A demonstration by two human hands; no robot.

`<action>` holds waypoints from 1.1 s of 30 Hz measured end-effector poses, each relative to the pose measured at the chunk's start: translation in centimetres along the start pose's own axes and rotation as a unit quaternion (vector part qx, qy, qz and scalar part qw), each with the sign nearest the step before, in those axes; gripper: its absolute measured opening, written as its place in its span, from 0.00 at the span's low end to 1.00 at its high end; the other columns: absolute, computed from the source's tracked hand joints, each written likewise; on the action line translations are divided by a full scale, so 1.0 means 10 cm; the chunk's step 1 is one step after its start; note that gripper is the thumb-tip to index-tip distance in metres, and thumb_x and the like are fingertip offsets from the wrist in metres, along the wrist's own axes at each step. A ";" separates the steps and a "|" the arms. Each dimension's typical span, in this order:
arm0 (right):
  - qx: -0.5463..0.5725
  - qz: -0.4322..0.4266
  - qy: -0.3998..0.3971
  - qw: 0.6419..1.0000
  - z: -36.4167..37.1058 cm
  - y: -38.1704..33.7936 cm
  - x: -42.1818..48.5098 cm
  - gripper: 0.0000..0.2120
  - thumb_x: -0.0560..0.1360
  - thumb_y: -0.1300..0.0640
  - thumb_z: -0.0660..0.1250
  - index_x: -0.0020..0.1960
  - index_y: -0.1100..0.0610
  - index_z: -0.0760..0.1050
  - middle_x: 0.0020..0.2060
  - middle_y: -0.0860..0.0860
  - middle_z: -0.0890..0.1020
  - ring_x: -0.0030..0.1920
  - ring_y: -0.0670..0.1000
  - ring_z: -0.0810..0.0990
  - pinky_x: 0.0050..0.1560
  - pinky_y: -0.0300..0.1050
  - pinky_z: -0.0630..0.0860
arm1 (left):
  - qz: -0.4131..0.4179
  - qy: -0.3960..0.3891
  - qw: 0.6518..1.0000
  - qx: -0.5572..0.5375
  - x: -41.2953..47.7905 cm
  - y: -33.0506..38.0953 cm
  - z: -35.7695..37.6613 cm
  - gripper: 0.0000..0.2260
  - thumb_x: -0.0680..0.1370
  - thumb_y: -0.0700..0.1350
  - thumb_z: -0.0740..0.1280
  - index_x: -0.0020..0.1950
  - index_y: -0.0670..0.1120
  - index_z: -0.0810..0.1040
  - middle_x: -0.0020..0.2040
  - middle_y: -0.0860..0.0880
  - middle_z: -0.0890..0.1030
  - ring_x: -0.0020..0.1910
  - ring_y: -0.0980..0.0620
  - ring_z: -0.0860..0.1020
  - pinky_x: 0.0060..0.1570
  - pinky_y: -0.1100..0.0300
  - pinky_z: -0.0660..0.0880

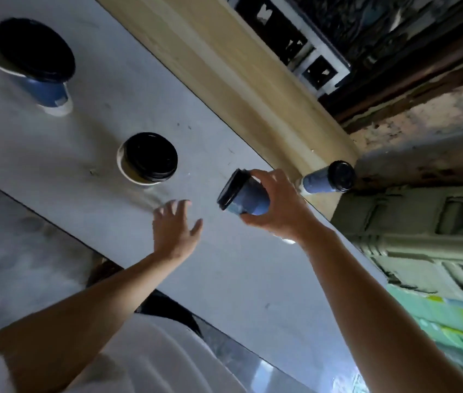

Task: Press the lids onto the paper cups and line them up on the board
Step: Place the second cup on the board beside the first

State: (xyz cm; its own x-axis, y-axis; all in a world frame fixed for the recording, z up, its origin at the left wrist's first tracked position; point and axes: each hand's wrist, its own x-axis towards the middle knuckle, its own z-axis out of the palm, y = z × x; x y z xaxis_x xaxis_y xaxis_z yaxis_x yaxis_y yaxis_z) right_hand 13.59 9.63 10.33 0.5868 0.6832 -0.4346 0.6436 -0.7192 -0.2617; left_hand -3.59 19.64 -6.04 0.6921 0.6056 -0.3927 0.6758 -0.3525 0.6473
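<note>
Held up in the right hand (277, 207): a blue paper cup (248, 201) with a black lid (228, 191) on it, fingers and thumb curled round its side. Tipped over, lid end toward the left hand (175, 226). Just beside that hand, not touching it. Left hand with fingers spread and loose, holding nothing, over the grey board (97, 217). Standing on the board: a middle cup (148, 158) with a lid, just past the left hand, and a far-left cup (37, 61) with a lid. Another lidded cup (328, 177) by the board's edge, just behind the right hand.
</note>
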 end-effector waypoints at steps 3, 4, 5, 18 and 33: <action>-0.216 -0.081 -0.039 0.972 -0.24 0.05 0.18 0.39 0.66 0.43 0.74 0.74 0.45 0.65 0.63 0.52 0.71 0.63 0.58 0.72 0.59 0.54 0.73 | 0.002 0.041 0.994 0.100 -0.16 -0.19 0.30 0.32 0.74 0.57 0.71 0.74 0.46 0.67 0.76 0.38 0.64 0.74 0.33 0.63 0.65 0.37 0.67; -0.287 -0.108 -0.039 0.951 -0.32 0.05 0.23 0.39 0.66 0.44 0.74 0.74 0.46 0.65 0.62 0.53 0.72 0.61 0.59 0.72 0.57 0.54 0.72 | -0.013 0.036 0.993 0.112 -0.19 -0.20 0.39 0.34 0.74 0.58 0.71 0.75 0.47 0.65 0.78 0.38 0.61 0.77 0.33 0.59 0.68 0.36 0.64; -0.351 -0.136 -0.036 0.926 -0.40 0.04 0.28 0.37 0.67 0.45 0.75 0.73 0.47 0.66 0.61 0.54 0.73 0.59 0.60 0.73 0.55 0.55 0.71 | -0.021 0.034 0.992 0.119 -0.22 -0.20 0.49 0.36 0.74 0.59 0.70 0.76 0.47 0.63 0.79 0.37 0.58 0.78 0.33 0.55 0.72 0.36 0.61; -0.611 -0.218 -0.015 0.761 -0.74 -0.02 0.28 0.29 0.70 0.41 0.72 0.67 0.48 0.69 0.55 0.53 0.78 0.58 0.59 0.74 0.57 0.54 0.67 | -0.031 0.148 0.981 0.126 -0.15 -0.12 0.94 0.36 0.72 0.64 0.56 0.76 0.45 0.63 0.80 0.36 0.54 0.79 0.32 0.48 0.76 0.33 0.48; -0.606 -0.195 -0.044 0.770 -0.78 -0.08 0.29 0.31 0.71 0.42 0.72 0.69 0.50 0.66 0.57 0.54 0.77 0.59 0.58 0.76 0.56 0.54 0.70 | -0.039 0.165 0.971 0.168 -0.19 -0.05 0.89 0.36 0.71 0.63 0.57 0.75 0.45 0.65 0.80 0.36 0.55 0.79 0.32 0.51 0.75 0.36 0.40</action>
State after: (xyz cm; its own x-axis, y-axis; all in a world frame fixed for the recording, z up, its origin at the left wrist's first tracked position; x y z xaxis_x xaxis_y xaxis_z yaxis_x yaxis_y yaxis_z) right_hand 18.57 13.16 15.98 0.2308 0.7687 -0.5965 0.7800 0.2203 0.5857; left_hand -3.00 12.38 -11.44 0.5536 0.8161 -0.1659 0.8063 -0.4753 0.3522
